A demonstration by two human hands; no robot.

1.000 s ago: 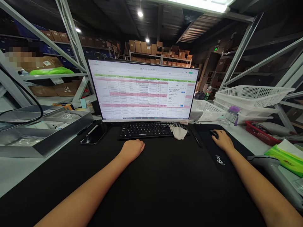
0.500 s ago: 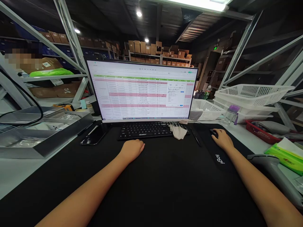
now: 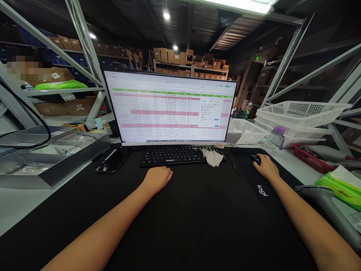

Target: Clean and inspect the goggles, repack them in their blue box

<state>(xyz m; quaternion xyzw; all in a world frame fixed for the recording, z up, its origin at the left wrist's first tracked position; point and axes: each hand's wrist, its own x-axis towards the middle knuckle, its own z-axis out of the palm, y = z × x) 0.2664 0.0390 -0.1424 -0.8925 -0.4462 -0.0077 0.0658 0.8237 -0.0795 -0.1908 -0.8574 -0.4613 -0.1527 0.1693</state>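
My left hand [image 3: 158, 178] rests on the black desk mat [image 3: 197, 218] just in front of the black keyboard [image 3: 176, 155], fingers curled into a loose fist with nothing in it. My right hand [image 3: 266, 168] lies over a black mouse [image 3: 256, 159] on a black mouse pad [image 3: 255, 178], fingers wrapped on it. Behind the keyboard stands a wide monitor [image 3: 170, 107] showing a spreadsheet with green and pink rows and a small dialog box. A crumpled cloth [image 3: 213, 157] lies on the keyboard's right end.
A black phone [image 3: 111, 162] lies left of the keyboard, beside grey metal trays [image 3: 53, 158]. White mesh baskets [image 3: 301, 114], a clear bottle [image 3: 273, 138], a red basket [image 3: 310, 158], a green tissue pack [image 3: 342, 188] and a grey handheld scanner [image 3: 327, 205] crowd the right. Shelving with cardboard boxes stands behind.
The dialog box on the screen has changed slightly. Both hands stay where they were.
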